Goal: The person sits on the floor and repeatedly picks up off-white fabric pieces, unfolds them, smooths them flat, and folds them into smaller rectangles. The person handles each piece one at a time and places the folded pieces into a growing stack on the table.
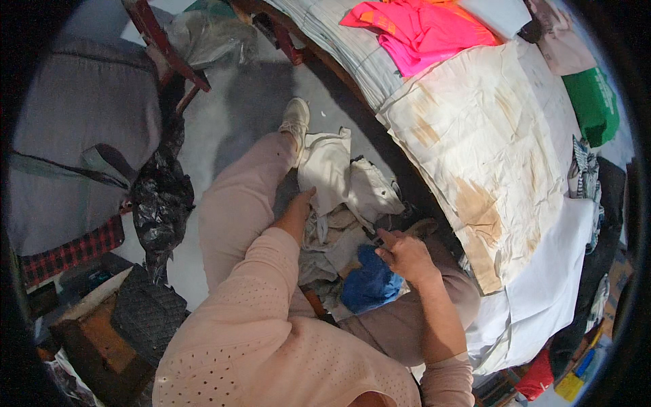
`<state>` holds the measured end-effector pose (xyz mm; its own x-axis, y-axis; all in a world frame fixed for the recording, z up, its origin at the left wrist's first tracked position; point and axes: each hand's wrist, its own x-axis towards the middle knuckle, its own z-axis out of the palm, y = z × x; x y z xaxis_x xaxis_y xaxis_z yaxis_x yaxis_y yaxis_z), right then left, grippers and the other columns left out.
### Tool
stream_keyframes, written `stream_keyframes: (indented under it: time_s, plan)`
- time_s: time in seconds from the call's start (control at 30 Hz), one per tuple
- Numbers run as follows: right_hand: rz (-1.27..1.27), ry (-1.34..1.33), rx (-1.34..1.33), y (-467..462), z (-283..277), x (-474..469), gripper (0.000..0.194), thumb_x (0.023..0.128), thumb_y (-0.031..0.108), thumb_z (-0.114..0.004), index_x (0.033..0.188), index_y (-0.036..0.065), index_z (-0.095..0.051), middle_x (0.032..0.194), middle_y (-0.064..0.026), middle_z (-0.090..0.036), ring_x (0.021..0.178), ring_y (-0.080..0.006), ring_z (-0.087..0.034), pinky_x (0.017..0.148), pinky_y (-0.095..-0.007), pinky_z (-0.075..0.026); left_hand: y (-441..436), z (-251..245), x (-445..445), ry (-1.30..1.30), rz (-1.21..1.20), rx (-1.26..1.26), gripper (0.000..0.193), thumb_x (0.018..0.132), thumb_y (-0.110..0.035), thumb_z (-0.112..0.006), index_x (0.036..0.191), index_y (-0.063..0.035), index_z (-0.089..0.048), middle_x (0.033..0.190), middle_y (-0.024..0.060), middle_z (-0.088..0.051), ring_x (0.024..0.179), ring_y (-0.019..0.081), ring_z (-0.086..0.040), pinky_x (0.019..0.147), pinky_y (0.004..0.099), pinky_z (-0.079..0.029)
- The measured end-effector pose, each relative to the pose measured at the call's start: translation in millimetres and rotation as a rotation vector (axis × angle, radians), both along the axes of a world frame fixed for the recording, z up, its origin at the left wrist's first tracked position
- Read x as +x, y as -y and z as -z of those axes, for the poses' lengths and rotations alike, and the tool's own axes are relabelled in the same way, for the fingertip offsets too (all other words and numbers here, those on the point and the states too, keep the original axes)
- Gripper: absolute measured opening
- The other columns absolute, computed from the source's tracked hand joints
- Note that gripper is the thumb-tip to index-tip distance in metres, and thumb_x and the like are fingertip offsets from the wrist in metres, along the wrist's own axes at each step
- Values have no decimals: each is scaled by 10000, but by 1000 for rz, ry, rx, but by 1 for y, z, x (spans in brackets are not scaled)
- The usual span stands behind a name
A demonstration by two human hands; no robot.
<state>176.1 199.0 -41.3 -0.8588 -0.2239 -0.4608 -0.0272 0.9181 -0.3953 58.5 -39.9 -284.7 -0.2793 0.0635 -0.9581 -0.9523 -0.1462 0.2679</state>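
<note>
On the left of a heap of cloth pieces, my left hand (304, 203) is at the lower edge of a cream-white cloth (325, 170); its fingers are partly hidden, so its grip is unclear. A second white cloth with dark spots (374, 188) lies just right of it. My right hand (409, 254) is bent near the lower end of that spotted cloth, thumb and forefinger close together; whether they pinch anything cannot be made out. Below the right hand lies a crumpled blue cloth (368, 280), and beige and grey cloth scraps (330, 241) lie between the hands.
A table at right bears a stained cream cloth (473, 168), a bright pink cloth (407, 35) and white cloth (544, 285). A black plastic bag (163, 203) hangs at left beside a grey cushion-like surface (86, 112). An open cardboard box (94, 325) stands lower left.
</note>
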Motion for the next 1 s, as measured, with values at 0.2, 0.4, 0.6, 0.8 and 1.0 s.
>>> stream_keyframes:
  time_s: [0.2, 0.4, 0.6, 0.8, 1.0]
  plan:
    - [21, 109, 18, 2, -8, -1, 412, 840, 273, -617, 1202, 85, -554, 1041, -178, -624, 947, -353, -604, 783, -432, -497, -11, 49, -7, -195, -144, 127, 393, 782, -177, -691, 1111, 20, -605, 997, 117, -646, 863, 259, -613, 792, 344, -460]
    - [55, -27, 41, -2, -5, -14, 330, 850, 274, -602, 1129, 101, -571, 992, -177, -626, 836, -365, -629, 697, -454, -522, -48, -51, -20, -1049, 379, -200, 306, 824, -46, -601, 1125, 11, -600, 1077, 110, -641, 927, 193, -609, 799, 313, -477]
    - [10, -670, -31, 13, -38, -31, 603, 669, 28, -678, 1233, 161, -512, 1116, -91, -613, 1235, -339, -397, 982, -392, -421, -48, -199, 1, -1467, 1212, 152, 294, 848, -70, -593, 1131, 9, -600, 1098, 128, -655, 968, 165, -619, 824, 308, -478]
    - [419, -422, -648, -5, -30, -13, 110, 766, 25, -592, 852, 6, -657, 727, -99, -650, 642, -219, -604, 633, -315, -469, -29, -251, 4, -1399, 1210, 154, 262, 770, -166, -641, 946, 28, -650, 877, 168, -660, 791, 231, -645, 711, 343, -480]
    - [697, -354, -961, -25, -81, 31, 128, 831, 5, -559, 910, 1, -659, 795, 13, -634, 704, -71, -544, 644, -222, -436, -18, -229, -15, -1308, 1560, -305, 244, 696, -280, -624, 828, -93, -707, 843, 164, -664, 739, 330, -622, 700, 391, -479]
